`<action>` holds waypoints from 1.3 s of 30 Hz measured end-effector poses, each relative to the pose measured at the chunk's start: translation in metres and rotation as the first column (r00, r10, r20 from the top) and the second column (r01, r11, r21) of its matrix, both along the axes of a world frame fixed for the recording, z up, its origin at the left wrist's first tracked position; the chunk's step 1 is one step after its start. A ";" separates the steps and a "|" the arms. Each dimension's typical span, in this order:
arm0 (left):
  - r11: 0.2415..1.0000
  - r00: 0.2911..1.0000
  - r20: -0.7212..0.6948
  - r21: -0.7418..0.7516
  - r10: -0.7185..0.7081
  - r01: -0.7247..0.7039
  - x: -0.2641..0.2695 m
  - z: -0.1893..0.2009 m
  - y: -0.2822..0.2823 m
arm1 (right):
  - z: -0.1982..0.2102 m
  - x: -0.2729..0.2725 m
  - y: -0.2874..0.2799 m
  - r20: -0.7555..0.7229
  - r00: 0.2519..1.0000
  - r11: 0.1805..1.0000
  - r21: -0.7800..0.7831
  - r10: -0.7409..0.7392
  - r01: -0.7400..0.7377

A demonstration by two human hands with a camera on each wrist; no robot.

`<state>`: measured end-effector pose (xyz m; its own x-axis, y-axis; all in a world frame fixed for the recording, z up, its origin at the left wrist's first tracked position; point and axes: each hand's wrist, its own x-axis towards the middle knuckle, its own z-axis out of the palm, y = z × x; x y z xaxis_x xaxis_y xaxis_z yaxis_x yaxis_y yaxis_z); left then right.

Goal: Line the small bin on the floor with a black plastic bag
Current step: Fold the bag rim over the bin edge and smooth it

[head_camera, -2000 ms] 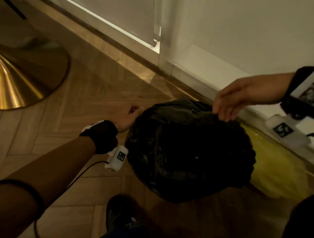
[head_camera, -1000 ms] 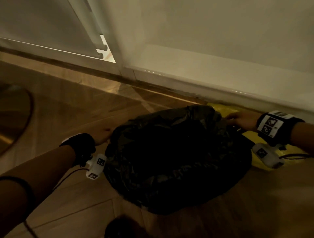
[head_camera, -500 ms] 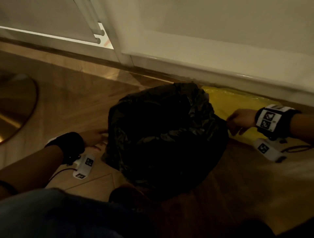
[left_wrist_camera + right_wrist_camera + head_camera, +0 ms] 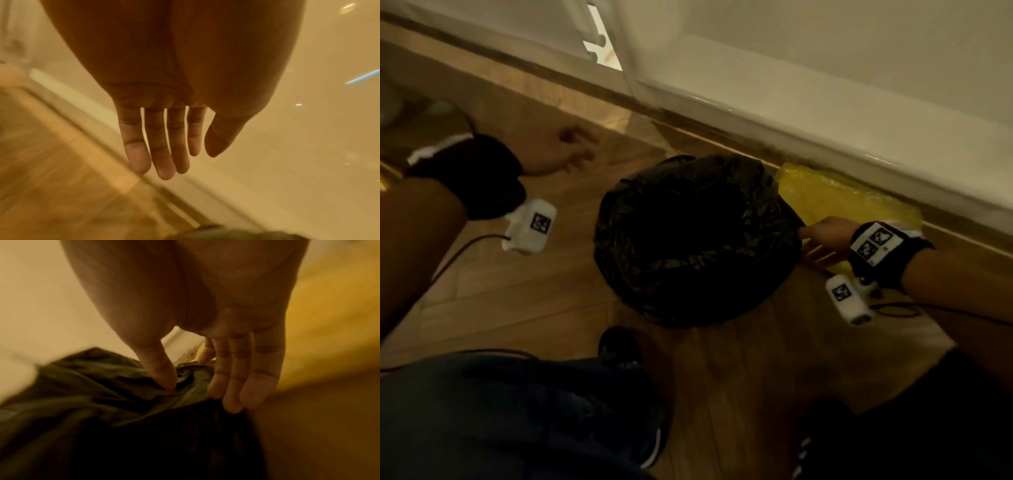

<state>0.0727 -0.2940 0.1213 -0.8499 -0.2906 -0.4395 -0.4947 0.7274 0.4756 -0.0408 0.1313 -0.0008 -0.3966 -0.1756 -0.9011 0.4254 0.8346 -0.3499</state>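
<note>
A black plastic bag (image 4: 688,240) is draped over the small bin on the wooden floor and hides it completely; its mouth gapes dark in the middle. My left hand (image 4: 565,154) hovers up and to the left of the bag, apart from it. In the left wrist view the left hand (image 4: 164,146) has straight, empty fingers. My right hand (image 4: 822,236) is at the bag's right edge. In the right wrist view the right hand (image 4: 197,392) presses its thumb tip into the crumpled black bag (image 4: 82,402), with the fingers straight along the outside.
A yellow plastic bag (image 4: 842,198) lies on the floor behind the right hand, against the white skirting board (image 4: 791,102). My dark shoe (image 4: 619,346) stands just in front of the bin, and my knee (image 4: 500,411) fills the lower left.
My left hand has come off the bag's left side and lifted away to the upper left. The right hand stays at the bag's right edge.
</note>
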 end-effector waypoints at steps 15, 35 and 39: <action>0.791 0.832 -0.179 0.463 0.525 -0.399 0.046 -0.006 0.179 | -0.052 0.129 -0.035 0.206 0.978 0.993 -0.100 -0.041 0.062; 0.074 0.498 0.569 0.607 0.654 -0.791 0.166 -0.176 0.263 | -0.050 0.147 -0.026 0.479 0.626 0.658 -0.126 -0.615 0.742; -0.008 0.463 0.547 0.652 0.698 -0.758 0.155 -0.179 0.266 | -0.056 0.148 -0.028 0.345 0.757 0.789 -0.071 -0.555 0.610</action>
